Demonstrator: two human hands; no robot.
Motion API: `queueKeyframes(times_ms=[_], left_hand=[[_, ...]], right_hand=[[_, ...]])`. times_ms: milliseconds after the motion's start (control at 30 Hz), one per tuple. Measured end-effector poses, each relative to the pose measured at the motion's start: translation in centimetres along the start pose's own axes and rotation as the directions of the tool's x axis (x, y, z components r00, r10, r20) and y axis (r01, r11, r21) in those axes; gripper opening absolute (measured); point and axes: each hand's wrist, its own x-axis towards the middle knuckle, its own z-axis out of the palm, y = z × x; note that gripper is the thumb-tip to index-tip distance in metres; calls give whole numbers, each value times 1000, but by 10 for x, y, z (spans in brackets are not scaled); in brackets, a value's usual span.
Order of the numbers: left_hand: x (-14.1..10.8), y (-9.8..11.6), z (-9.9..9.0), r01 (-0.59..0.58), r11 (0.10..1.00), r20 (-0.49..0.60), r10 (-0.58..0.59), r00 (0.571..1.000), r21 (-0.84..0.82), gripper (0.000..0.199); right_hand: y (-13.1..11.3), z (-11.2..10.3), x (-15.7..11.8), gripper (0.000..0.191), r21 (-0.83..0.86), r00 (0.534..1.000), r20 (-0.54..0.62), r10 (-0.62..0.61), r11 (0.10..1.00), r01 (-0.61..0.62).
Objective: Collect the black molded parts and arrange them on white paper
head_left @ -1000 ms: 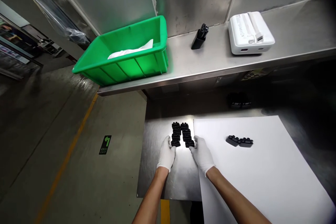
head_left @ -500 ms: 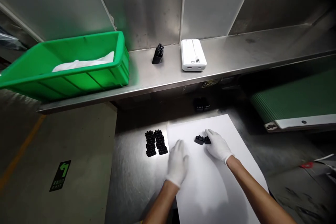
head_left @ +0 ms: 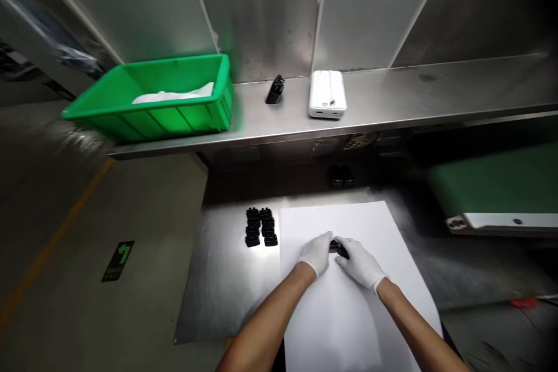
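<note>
Both hands wear white gloves and meet over a white sheet [head_left: 349, 325]. My left hand [head_left: 317, 252] is closed on the left side of the small black parts [head_left: 333, 246]. From the right, my right hand [head_left: 356, 260] has its fingers wrapped round the same black parts, which are partly hidden between the hands. Left of the sheet, several black parts [head_left: 260, 226] lie in two columns on the metal table [head_left: 222, 279].
A shelf [head_left: 383, 99] behind carries a green bin [head_left: 174, 116] with white cloth inside, a black piece [head_left: 275, 90] and a white box-shaped device [head_left: 327, 94]. More black parts [head_left: 341, 175] sit beneath it. A green conveyor [head_left: 501, 180] is at right.
My left hand has moved right from the sheet's left edge and taken hold of the black parts. My right hand has shifted slightly down with them. The camera view has also shifted.
</note>
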Motion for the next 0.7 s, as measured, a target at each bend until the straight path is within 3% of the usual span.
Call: queueKeyframes(times_ms=[133, 233, 333, 400, 467, 567, 633, 700], left_hand=[[-15, 3, 5, 29, 998, -38, -32, 999, -61, 40], [-49, -7, -1, 124, 983, -85, -136, 987, -135, 32], [-110, -40, -15, 242, 934, -237, -306, 922, -263, 37], [-150, -72, -29, 327, 875, -350, -450, 822, -356, 42], [-176, -104, -44, 372, 830, -384, -531, 755, -415, 40], [-183, -140, -62, 346, 805, -372, -546, 750, -482, 37], [-177, -154, -65, 314, 805, -376, -531, 760, -503, 40], [-170, -162, -62, 315, 787, -386, -555, 737, -531, 47]], right_hand=[[12, 14, 0, 56, 35, 1000, 30, -10, 999, 9], [-4, 30, -4, 49, 39, 997, 45, -55, 998, 53], [-61, 53, -13, 39, 73, 990, 108, -93, 994, 86], [-110, 72, -15, 29, 87, 974, 163, -155, 986, 142], [-152, 91, -10, 31, 65, 950, 199, -239, 971, 231], [-183, 115, 3, 41, -1, 930, 219, -296, 953, 303], [-182, 127, 10, 50, -6, 948, 145, -285, 957, 289], [-174, 134, 10, 55, 16, 974, 15, -227, 974, 227]])
